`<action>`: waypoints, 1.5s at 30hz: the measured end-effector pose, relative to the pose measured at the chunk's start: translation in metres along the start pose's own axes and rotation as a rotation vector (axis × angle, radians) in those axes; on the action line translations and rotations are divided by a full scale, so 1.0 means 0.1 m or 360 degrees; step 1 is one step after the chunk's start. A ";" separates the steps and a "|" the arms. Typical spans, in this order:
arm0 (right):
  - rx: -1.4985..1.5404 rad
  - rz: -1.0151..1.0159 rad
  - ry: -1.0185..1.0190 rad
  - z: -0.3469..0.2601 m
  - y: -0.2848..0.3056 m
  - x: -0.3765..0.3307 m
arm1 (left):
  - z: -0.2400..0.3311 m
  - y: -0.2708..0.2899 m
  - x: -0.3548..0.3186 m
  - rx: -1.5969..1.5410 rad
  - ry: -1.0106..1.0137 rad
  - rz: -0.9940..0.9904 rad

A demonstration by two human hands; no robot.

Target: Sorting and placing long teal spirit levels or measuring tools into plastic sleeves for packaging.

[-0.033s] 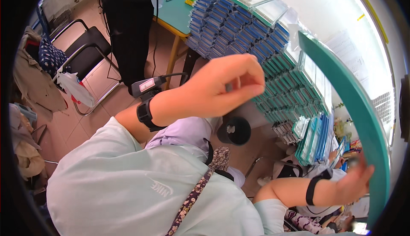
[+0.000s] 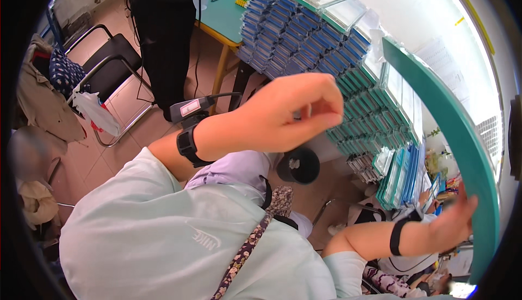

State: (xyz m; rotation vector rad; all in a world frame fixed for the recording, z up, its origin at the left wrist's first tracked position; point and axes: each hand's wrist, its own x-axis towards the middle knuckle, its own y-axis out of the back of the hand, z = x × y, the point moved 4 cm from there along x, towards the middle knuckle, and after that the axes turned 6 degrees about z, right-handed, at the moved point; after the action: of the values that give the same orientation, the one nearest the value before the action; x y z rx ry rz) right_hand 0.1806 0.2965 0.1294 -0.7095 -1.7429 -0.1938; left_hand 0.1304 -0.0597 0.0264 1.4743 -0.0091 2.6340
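Observation:
My left hand [image 2: 302,110] is raised near the middle of the view, fingers curled into a pinch; what they hold, if anything, is too small to make out. On that wrist is a black band [image 2: 187,145] with a small dark device beside it. At the right, a long green board [image 2: 446,115], seen almost edge-on, curves down the view. My right hand [image 2: 454,218], partly blurred, has its fingers at the board's lower part and seems to grip its edge. A black strap [image 2: 401,237] circles the right wrist.
Tall stacks of clear-wrapped flat cases, blue-edged [image 2: 304,33] and green-edged [image 2: 375,101], stand beyond my left hand. A dark waste bin [image 2: 298,167] is on the floor. A black chair [image 2: 111,61], a green table [image 2: 223,20] and a person in black trousers [image 2: 163,44] are farther off.
My left hand has shifted slightly right. The green board has moved a little to the right, and my right hand has risen slightly against it.

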 end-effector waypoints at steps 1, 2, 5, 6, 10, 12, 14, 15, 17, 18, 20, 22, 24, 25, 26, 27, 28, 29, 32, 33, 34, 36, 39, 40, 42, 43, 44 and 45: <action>0.0032 0.0010 -0.0098 0.04 -0.24 -0.06 | 0.02 -0.07 0.02 0.0014 -0.0011 -0.0003; -0.0026 -0.0017 -0.0088 0.11 -0.43 -0.12 | 0.03 -0.10 0.05 0.0011 -0.0004 -0.0007; -0.0496 -0.0147 -0.0188 0.22 -0.94 -0.29 | 0.10 -0.21 0.10 0.0107 -0.0213 -0.0156; -0.0496 -0.0187 -0.0214 0.27 -1.05 -0.35 | 0.10 -0.23 0.13 0.0093 -0.0207 -0.0171; -0.0734 -0.0567 0.0153 0.44 -1.46 -0.59 | 0.19 -0.28 0.24 0.0392 -0.0682 0.0185; -0.0691 -0.0711 0.0232 0.79 -1.55 -0.70 | 0.20 -0.31 0.32 0.0460 -0.0737 0.0331; -0.0192 -0.0898 0.0259 1.00 -1.67 -0.75 | 0.17 -0.37 0.38 0.0641 -0.0978 0.0454; -0.0242 -0.0960 0.0422 0.94 -1.74 -0.78 | 0.14 -0.39 0.39 0.0795 -0.1002 0.0447; -0.0265 -0.0953 0.0590 0.92 -1.79 -0.88 | -0.02 -0.48 0.43 0.0878 -0.0995 0.0404; -0.0219 -0.0885 0.0600 1.00 -1.78 -0.91 | -0.13 -0.54 0.46 0.0995 -0.1019 0.0382; -0.0580 -0.0872 0.0647 1.23 -1.74 -0.99 | -0.32 -0.57 0.48 0.1112 -0.0901 0.0077; -0.0979 -0.1016 0.0738 1.33 -1.78 -1.05 | -0.35 -0.62 0.51 0.1209 -0.0800 -0.0203; -0.1006 -0.1066 0.0757 1.28 -1.78 -1.13 | -0.48 -0.63 0.47 0.1145 -0.0729 -0.0232; -0.1315 -0.0980 0.0979 1.14 -1.79 -1.15 | -0.54 -0.63 0.47 0.1103 -0.0658 -0.0246; -0.1621 -0.0883 0.1202 0.98 -1.79 -1.16 | -0.57 -0.63 0.48 0.1089 -0.0657 -0.0259; -0.1098 -0.0937 0.0868 0.82 -1.74 -1.13 | -0.61 -0.63 0.49 0.1144 -0.0588 -0.0243; -0.1108 -0.0939 0.0860 0.83 -1.73 -1.19 | -0.66 -0.64 0.52 0.1201 -0.0520 -0.0226; -0.0970 -0.0835 0.0759 0.87 -1.68 -1.27 | -0.74 -0.64 0.54 0.1147 -0.0507 -0.0184; -0.0795 -0.0718 0.0623 0.86 -1.52 -1.45 | -0.90 -0.65 0.63 0.1227 -0.0562 -0.0148; -0.0759 -0.0707 0.0583 0.84 -1.44 -1.53 | -0.95 -0.66 0.66 0.1229 -0.0555 -0.0150; -0.0758 -0.0705 0.0575 0.84 -1.36 -1.61 | -0.97 -0.67 0.69 0.1226 -0.0609 -0.0089; -0.0637 -0.0607 0.0576 0.83 -1.18 -1.77 | -1.01 -0.69 0.72 0.1218 -0.0661 -0.0032; -0.0684 -0.0413 0.0437 0.91 -0.85 -1.94 | -1.10 -0.68 0.75 0.1307 -0.0637 0.0048; -0.0681 -0.0414 0.0436 0.92 -0.76 -1.99 | -1.12 -0.68 0.76 0.1321 -0.0636 0.0060; -0.0952 -0.0239 0.0155 1.04 -0.50 -2.05 | -1.19 -0.68 0.77 0.1345 -0.0634 0.0077; -0.0946 -0.0241 0.0157 1.09 -0.40 -2.10 | -1.23 -0.70 0.78 0.1388 -0.0644 0.0090; -0.0962 -0.0182 -0.0046 1.20 -0.26 -2.15 | -1.26 -0.70 0.78 0.1432 -0.0654 0.0106; -0.0973 -0.0123 -0.0249 1.30 -0.15 -2.20 | -1.29 -0.70 0.78 0.1442 -0.0655 0.0112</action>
State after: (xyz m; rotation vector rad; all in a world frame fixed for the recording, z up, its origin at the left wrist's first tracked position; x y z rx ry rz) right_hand 0.0938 0.2677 -0.1100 -1.1181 -1.8720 -0.7639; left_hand -0.0117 0.0268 0.0215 2.2448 1.2435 2.4083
